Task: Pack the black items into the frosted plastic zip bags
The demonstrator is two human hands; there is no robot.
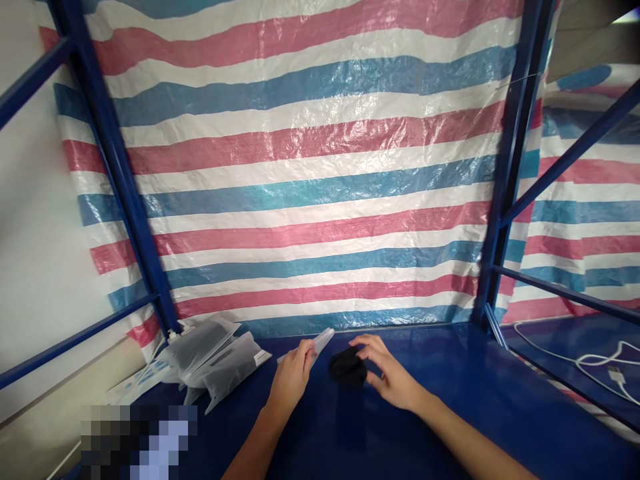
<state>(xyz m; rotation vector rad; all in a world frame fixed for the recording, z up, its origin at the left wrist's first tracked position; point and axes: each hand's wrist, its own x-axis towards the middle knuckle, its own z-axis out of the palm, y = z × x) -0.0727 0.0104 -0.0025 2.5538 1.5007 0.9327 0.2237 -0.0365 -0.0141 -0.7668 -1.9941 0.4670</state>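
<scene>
My left hand (pixel 294 370) is closed on a clear plastic bag (pixel 323 341), which sticks out past the fingers to the upper right. To its right, my right hand (pixel 387 373) curves its thumb and fingers around the right side of a black, soft-looking bundle (pixel 346 368). The bundle is blurred, and I cannot make out what kind of thing it is. Both hands are over the blue shelf surface (pixel 425 427), a short way apart.
Several frosted plastic bags with dark contents (pixel 220 360) are piled at the left. Blue metal posts (pixel 510 173) frame both sides. A striped plastic sheet (pixel 320 187) hangs behind. A white cable (pixel 590 360) lies at the right. Part of the lower left is pixelated.
</scene>
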